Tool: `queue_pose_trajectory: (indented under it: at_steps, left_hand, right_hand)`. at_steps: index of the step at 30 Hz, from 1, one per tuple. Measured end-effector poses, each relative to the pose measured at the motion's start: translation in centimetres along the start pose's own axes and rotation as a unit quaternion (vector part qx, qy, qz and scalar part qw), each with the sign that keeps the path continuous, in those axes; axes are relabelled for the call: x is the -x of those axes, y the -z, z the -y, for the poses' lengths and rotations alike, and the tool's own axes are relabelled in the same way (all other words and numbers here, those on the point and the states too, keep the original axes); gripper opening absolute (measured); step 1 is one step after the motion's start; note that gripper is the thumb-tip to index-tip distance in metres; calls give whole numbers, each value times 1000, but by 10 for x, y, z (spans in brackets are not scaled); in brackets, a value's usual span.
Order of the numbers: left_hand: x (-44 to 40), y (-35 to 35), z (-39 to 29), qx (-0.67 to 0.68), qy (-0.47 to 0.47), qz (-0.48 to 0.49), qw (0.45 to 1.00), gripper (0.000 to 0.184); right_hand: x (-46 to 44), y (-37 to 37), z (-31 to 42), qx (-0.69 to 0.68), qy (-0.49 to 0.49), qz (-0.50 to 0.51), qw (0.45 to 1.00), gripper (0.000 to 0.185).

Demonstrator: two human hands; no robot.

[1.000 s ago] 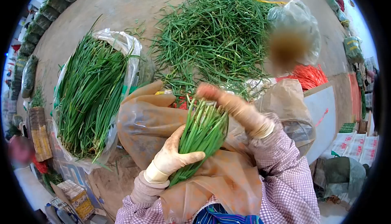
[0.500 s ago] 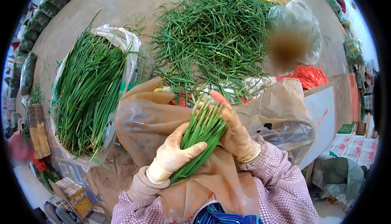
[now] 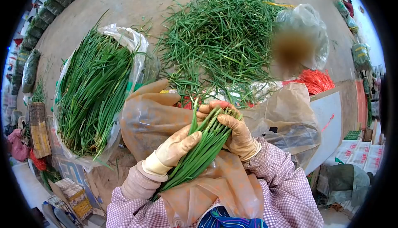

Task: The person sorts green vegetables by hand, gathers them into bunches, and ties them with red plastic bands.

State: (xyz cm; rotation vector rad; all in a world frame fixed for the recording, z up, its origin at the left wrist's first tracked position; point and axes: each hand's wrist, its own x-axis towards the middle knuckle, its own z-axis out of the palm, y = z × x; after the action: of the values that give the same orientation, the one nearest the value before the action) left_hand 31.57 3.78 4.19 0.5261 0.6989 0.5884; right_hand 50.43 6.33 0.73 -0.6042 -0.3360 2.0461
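A bunch of garlic chives [image 3: 205,155] lies slanted over my lap, pale cut ends up and leaves trailing down to the left. My right hand [image 3: 237,133], in a stained pale glove, curls its fingers and thumb around the stalk ends. At the bunch's left side, my gloved left hand [image 3: 175,148] closes on a few stalks, thumb laid along the leaves; some stalks rise apart from the rest near its fingertips. Under the bunch is a brown translucent plastic apron [image 3: 186,201] over my checked sleeves and lap.
To the left, a plastic bag [image 3: 141,47] holds many more garlic chives. Ahead lies a heap of loose green leaves [image 3: 219,33] on the floor. Red plastic strips [image 3: 313,81] and a board [image 3: 327,118] are at the right. A clear plastic bag [image 3: 319,25] sits beside the heap.
My right hand has gone from extended fingers beside the bunch to fingers curled over the stalk ends. My left hand has shifted slightly left, and a few stalks now stand apart.
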Motion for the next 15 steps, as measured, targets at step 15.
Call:
queue_pose_trajectory:
  at_steps: [15]
  left_hand:
    - [-13,10,-6,-170,61,-22,983,60]
  right_hand:
    - [-8,-14,7,42,-9,-11,999,49]
